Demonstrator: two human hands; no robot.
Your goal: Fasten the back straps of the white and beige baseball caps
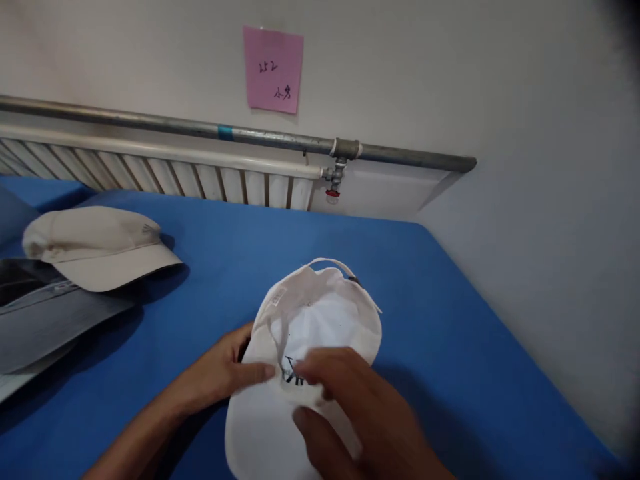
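A white baseball cap [320,327] is held with its hollow inside facing me, its brim toward me and its back strap at the far end. Dark embroidery shows from inside, near the sweatband. My left hand [225,370] grips the cap's left edge where brim meets crown, thumb on the inner side and the other fingers mostly hidden behind. Over the brim and sweatband is my right hand [365,413], slightly blurred, its thumb and fingers apart. Whether its fingertips touch the fabric I cannot tell.
A cream cap [107,240] lies at the left of the blue table [450,320], overlapping a grey cap [60,320]. Another pale brim pokes out below. Behind the table are a white radiator [200,177], a metal pipe [165,125] with a valve, and a pink note [274,70] on the wall.
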